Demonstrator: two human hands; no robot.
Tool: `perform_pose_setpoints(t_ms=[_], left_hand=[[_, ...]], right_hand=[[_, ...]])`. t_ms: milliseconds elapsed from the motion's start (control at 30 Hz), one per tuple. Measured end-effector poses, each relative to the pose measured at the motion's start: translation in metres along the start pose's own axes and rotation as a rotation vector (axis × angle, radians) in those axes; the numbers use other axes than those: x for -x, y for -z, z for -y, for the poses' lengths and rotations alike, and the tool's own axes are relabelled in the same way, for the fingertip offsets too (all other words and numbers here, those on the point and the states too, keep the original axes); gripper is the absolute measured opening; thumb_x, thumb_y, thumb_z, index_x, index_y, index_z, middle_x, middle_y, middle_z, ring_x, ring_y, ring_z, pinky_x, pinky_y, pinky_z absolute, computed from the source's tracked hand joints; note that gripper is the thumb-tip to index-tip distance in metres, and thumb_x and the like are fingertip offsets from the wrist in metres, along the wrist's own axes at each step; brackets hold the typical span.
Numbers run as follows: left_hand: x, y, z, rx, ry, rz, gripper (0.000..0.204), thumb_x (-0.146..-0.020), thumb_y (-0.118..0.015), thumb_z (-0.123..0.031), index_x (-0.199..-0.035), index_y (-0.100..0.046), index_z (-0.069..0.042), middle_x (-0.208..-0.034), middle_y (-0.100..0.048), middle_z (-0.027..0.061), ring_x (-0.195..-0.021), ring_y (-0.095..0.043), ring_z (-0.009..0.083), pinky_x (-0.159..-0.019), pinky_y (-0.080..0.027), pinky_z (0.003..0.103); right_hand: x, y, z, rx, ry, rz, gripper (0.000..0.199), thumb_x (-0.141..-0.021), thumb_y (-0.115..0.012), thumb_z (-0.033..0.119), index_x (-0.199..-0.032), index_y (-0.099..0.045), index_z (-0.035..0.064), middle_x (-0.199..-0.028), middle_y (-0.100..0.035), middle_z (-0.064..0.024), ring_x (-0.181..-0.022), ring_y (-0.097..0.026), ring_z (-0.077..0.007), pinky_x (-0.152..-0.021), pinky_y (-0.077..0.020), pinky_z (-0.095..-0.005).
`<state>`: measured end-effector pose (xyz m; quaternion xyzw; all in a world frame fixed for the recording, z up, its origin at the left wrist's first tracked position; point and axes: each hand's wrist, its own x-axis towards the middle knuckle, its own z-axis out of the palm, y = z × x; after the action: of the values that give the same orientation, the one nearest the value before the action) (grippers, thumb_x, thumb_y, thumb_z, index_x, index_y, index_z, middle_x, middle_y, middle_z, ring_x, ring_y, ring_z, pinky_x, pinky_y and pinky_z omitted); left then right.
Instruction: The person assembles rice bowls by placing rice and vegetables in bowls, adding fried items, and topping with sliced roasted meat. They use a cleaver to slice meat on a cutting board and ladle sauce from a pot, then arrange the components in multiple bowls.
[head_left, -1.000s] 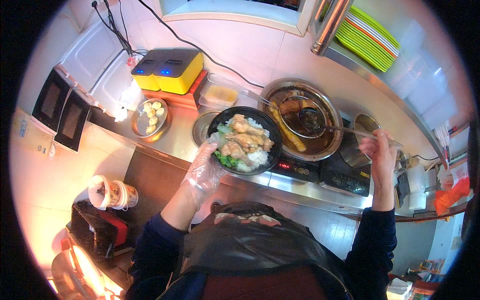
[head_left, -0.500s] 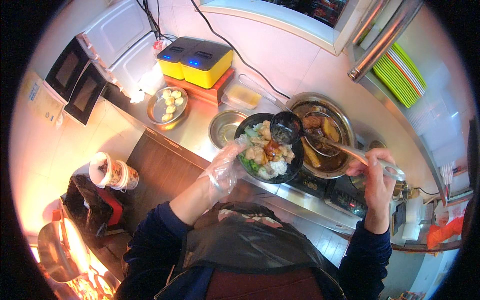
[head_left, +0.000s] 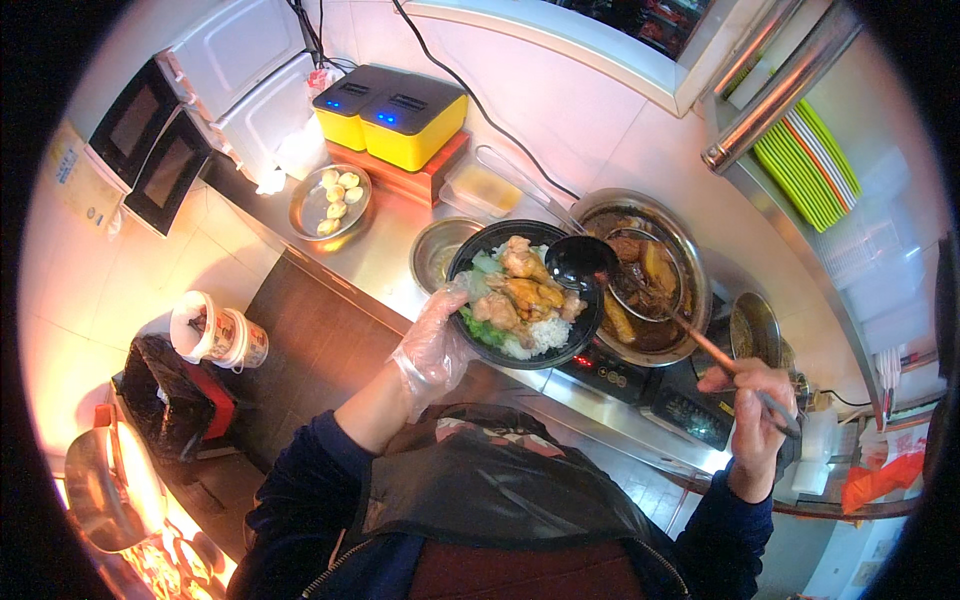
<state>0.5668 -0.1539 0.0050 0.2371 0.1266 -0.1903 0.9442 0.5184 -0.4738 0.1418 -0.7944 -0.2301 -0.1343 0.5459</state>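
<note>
My left hand [head_left: 433, 345], in a clear plastic glove, grips the left rim of a black bowl [head_left: 590, 338]. Inside it are white rice [head_left: 548, 338], green vegetables [head_left: 488, 328] and browned chunks of meat [head_left: 530, 293]. My bare right hand [head_left: 752, 418] is closed around the handle of a long ladle [head_left: 708, 348]. Its dark head hangs over the bowl's right rim, between the bowl and a metal pot [head_left: 690, 232]. Dark brown broth with large pieces of food [head_left: 658, 268] fills the pot, and the ladle's handle crosses above it.
Behind the bowl are a metal dish [head_left: 432, 255], a clear tub [head_left: 480, 190] and a plate of peeled eggs [head_left: 340, 202]. Yellow-and-black boxes [head_left: 415, 135] stand against the wall. An induction cooker [head_left: 692, 412] is at the right. Flames [head_left: 160, 580] burn near a pan [head_left: 100, 490] at lower left.
The ladle's head has rolled and shifted slightly right, showing more of the meat. The bowl has moved a little left, and my right hand has dropped lower.
</note>
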Motion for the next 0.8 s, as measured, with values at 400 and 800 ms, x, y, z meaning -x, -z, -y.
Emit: perform_pose_setpoints(t_ms=[400,800], left_hand=[[0.014,0.027,0.013,0.088,-0.119,-0.017,0.043,-0.088,-0.055,-0.015,-0.128,-0.044,-0.002,-0.127,-0.053,0.0136,-0.118,-0.051,0.0271,-0.106,-0.038,0.042],[0.162,0.091,-0.013,0.087,-0.379,-0.129,0.065,-0.077,-0.069,-0.025,-0.131,-0.042,0.000,-0.130,-0.051,0.0182,-0.119,-0.051,0.0329,-0.104,-0.039,0.048]], right_hand=[[0.049,0.017,-0.065,0.040,0.022,-0.284,0.019,-0.098,-0.042,0.018,-0.106,-0.048,0.0025,-0.095,-0.061,-0.0224,-0.079,-0.063,-0.0256,-0.068,-0.0523,-0.0329],[0.101,-0.038,-0.139,-0.485,-0.852,-0.838,0.031,-0.095,-0.052,0.037,-0.102,-0.050,0.0069,-0.080,-0.057,-0.0030,-0.074,-0.053,-0.0124,-0.067,-0.0428,-0.0261]])
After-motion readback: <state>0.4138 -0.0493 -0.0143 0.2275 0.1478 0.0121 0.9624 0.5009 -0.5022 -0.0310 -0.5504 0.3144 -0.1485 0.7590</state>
